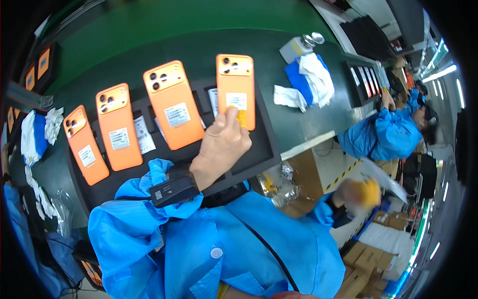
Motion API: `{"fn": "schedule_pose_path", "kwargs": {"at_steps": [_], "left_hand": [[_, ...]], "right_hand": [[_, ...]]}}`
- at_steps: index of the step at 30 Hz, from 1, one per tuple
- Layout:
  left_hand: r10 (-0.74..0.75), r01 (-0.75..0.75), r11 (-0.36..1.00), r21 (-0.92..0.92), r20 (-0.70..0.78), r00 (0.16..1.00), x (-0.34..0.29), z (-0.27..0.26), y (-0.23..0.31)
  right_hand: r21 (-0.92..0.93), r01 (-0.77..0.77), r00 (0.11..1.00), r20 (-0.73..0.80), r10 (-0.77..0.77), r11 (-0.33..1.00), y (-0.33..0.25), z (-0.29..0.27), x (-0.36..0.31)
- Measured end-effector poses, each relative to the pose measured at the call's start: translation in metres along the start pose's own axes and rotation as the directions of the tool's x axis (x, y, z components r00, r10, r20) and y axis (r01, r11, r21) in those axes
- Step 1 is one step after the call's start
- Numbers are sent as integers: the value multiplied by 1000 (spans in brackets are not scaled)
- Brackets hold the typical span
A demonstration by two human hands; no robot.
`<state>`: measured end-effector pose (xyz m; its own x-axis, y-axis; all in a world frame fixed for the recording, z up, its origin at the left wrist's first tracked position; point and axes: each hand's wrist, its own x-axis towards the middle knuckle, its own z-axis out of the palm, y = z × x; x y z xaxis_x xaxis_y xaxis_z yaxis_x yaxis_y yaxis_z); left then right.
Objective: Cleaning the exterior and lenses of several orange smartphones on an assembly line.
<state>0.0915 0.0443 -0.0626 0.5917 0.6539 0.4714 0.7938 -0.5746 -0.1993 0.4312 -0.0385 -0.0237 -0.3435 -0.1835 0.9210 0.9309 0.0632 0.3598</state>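
Note:
My left hand [224, 142] is over the lower end of the rightmost orange smartphone [236, 70], its fingers curled and closed on it by the white label. A yellow finger cot shows on one finger. Three more orange smartphones lie camera side up to the left, one in the middle [174, 99], one beside it [119, 127] and one at the far left [85, 144]. They rest on a black tray [264, 154]. Out to the right, my right hand [356, 194] is smeared by motion, with yellow at its fingertips. A clear sheet [386, 179] shows beside it; whether it is held I cannot tell.
A white dispenser bottle [296, 49] and a blue box with white cloths [311, 79] stand at the bench's back right. An open carton [303, 174] with clear plastic scraps sits below the bench edge. A co-worker in blue [383, 132] works at the right.

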Motion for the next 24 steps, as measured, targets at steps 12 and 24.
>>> {"fn": "schedule_pose_path", "kwargs": {"at_steps": [12,24], "left_hand": [[-163,192,661,-725,110,980,-8,-73,-14],[-644,-572,-643,-510,-44,764,-37,-212,22]], "right_hand": [[-658,-425,-161,730,664,621,-91,-64,-168],[166,-590,571,778,263,790,-86,104,-22]]}}
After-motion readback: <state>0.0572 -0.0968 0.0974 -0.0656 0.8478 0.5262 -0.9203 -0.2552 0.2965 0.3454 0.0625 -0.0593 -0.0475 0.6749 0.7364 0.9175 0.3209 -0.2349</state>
